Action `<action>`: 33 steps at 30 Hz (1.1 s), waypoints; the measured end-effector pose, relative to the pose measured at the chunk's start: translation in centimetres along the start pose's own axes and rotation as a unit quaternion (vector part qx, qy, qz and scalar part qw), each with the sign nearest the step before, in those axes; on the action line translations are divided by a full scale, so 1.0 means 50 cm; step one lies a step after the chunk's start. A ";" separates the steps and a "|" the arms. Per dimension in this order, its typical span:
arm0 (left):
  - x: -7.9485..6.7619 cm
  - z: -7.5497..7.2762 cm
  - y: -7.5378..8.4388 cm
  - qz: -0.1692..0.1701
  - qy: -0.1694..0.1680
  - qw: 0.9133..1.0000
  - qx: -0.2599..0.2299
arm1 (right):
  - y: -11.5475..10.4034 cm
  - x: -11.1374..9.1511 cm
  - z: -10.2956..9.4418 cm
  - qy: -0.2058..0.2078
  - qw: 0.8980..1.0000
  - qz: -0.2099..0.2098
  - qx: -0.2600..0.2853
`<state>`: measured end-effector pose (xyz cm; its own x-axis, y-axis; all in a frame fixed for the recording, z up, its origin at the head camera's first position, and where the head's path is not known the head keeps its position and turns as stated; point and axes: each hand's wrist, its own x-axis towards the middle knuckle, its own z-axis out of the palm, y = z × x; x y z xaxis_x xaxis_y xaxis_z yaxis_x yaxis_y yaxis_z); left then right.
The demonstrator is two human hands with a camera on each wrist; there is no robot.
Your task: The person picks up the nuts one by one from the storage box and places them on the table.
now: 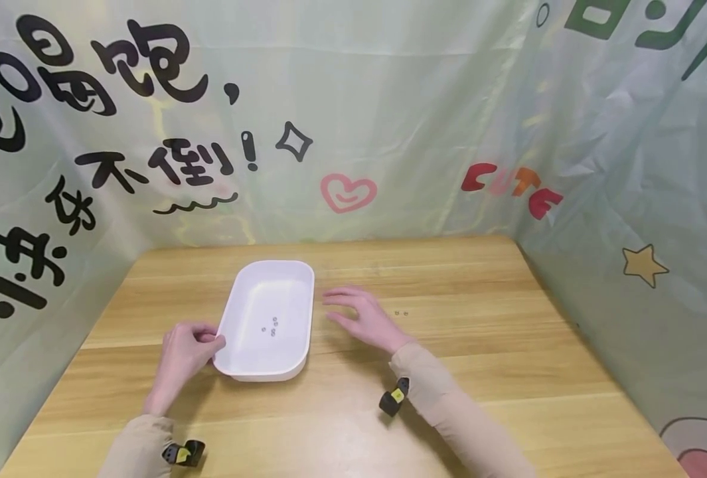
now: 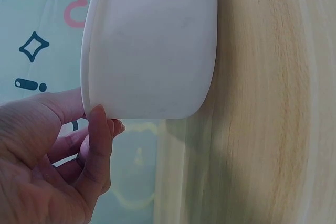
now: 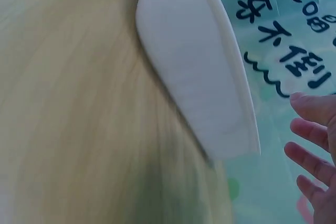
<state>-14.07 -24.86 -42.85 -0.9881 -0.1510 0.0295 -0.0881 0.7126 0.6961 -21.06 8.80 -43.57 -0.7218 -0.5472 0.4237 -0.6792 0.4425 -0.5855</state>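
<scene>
A white rectangular tray (image 1: pixel 266 289) with rounded corners rests on the wooden table. My left hand (image 1: pixel 187 348) pinches its left rim near the front corner; the left wrist view shows the thumb and fingers (image 2: pixel 98 153) at the edge of the tray wall (image 2: pixel 152 51). Inside lie several tiny ring-like pieces (image 1: pixel 273 332), too small to name more exactly. Just right of the tray, my right hand (image 1: pixel 362 318) hovers with fingers spread and nothing held. From the right wrist, that hand (image 3: pixel 317 150) shows apart from the tray's side (image 3: pixel 194 66).
Two more tiny ring-like pieces (image 1: pixel 397 313) lie on the table (image 1: pixel 478 358) beyond the right hand. A printed fabric backdrop (image 1: pixel 401 133) rises behind the table and along both sides. Each sleeve carries a small black wrist camera, the right one (image 1: pixel 393 397) near the table surface.
</scene>
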 end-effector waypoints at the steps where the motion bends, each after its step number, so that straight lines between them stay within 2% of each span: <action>1: 0.000 0.000 0.000 0.000 0.001 1.000 0.000 | -0.005 0.009 0.005 -0.009 1.000 -0.001 -0.001; 4: -0.002 0.000 -0.001 -0.003 0.002 1.000 -0.002 | -0.023 0.037 0.019 -0.040 0.999 0.002 -0.007; 7: -0.003 0.000 0.000 -0.007 0.001 1.000 -0.007 | -0.039 0.066 0.035 -0.089 0.995 0.009 -0.032; 12: -0.002 -0.001 0.001 -0.008 -0.004 1.000 -0.012 | -0.057 0.109 0.062 -0.176 0.981 0.025 -0.075; 17: -0.002 0.000 0.001 -0.009 -0.004 1.000 -0.013 | -0.075 0.145 0.087 -0.224 0.967 0.058 -0.109; 22: -0.002 -0.001 -0.001 -0.007 -0.006 1.000 -0.018 | -0.083 0.177 0.118 -0.256 0.949 0.081 -0.168; 25: -0.003 -0.001 -0.002 -0.007 -0.007 1.000 -0.018 | -0.080 0.189 0.137 -0.260 0.941 0.094 -0.197; 33: -0.003 0.000 0.000 -0.007 -0.004 1.000 -0.022 | -0.069 0.205 0.173 -0.247 0.937 0.096 -0.226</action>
<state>-13.90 -24.82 -42.86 -0.9878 -0.1552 0.0135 -0.0968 0.6797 0.7271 -24.99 -4.50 -43.19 -0.7632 -0.6387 -0.0974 -0.6099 0.7620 -0.2176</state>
